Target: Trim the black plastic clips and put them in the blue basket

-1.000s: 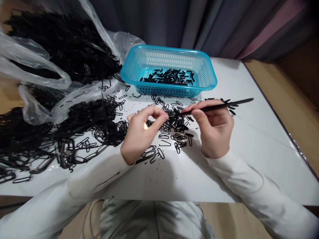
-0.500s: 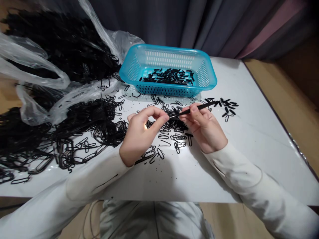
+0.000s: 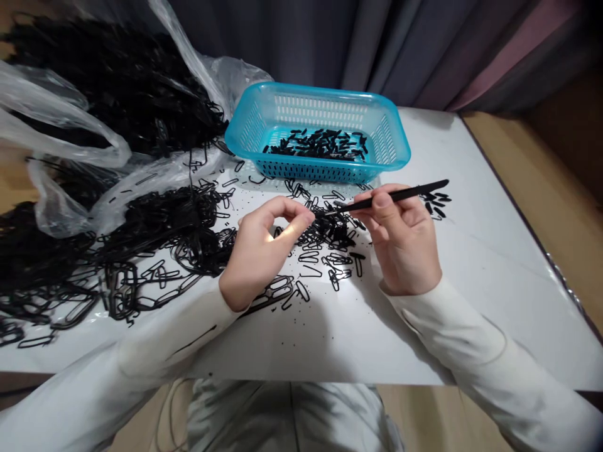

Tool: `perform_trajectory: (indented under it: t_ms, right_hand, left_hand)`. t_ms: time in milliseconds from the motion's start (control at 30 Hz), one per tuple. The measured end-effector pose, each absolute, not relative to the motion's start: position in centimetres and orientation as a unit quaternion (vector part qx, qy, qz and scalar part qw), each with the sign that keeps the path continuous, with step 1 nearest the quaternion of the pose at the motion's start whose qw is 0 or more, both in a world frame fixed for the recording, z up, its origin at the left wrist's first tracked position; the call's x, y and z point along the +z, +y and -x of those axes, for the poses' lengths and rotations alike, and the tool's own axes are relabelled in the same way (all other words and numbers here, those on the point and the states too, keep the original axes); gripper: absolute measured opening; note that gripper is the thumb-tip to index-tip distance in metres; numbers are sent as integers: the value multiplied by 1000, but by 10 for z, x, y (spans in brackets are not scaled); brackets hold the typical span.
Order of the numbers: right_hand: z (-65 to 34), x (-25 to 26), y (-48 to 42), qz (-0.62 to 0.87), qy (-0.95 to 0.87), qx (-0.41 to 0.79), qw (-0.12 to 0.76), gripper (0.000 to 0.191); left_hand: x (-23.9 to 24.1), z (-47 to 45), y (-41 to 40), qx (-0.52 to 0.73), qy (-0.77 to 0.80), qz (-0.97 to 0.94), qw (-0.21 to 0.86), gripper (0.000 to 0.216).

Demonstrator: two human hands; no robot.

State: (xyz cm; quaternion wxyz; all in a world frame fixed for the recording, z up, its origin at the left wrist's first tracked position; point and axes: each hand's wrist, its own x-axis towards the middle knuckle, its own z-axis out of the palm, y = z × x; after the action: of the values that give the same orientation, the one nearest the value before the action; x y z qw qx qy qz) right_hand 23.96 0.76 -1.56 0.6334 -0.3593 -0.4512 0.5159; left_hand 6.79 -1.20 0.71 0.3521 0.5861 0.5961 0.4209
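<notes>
My left hand (image 3: 259,251) is closed in a pinch, thumb and forefinger meeting on a small black piece I cannot make out. My right hand (image 3: 402,242) grips thin black tweezers (image 3: 405,194), whose tip points left and meets my left fingertips. Below both hands lies a heap of small black loop-shaped plastic pieces (image 3: 330,242) on the white table (image 3: 471,282). A turquoise slotted basket (image 3: 386,135) behind the hands holds several small black pieces.
A big tangle of black plastic frames (image 3: 141,251) spreads across the table's left side, partly inside clear plastic bags (image 3: 61,201). A few loose black pieces (image 3: 436,204) lie right of the tweezers. Grey curtains hang behind; the table's right edge meets a wooden floor.
My right hand lifted and swung the tweezers' rear end up and to the right, the tip staying at my left fingertips. My left hand shifted slightly left.
</notes>
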Motion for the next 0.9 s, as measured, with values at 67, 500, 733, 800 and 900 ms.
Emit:
perform_trajectory:
  t_ms: [67, 500, 733, 800, 900]
  right_hand:
    - [-238, -16, 7, 350, -462, 506, 639, 4]
    - [-237, -15, 3, 354, -495, 456, 649, 5]
    - [-235, -16, 0, 372, -510, 422, 651, 6]
    - [-235, -17, 0, 369, -518, 417, 649, 5]
    - [-235, -17, 1, 365, -511, 430, 648, 6]
  left_hand:
    - [7, -68, -13, 421, 594, -587, 353, 11]
    - [6, -68, -13, 426, 594, -579, 360, 11]
    - [5, -69, -15, 416, 598, -585, 356, 12]
    - [4, -70, -15, 417, 596, -586, 355, 12]
    - [4, -70, -14, 421, 594, -586, 357, 12]
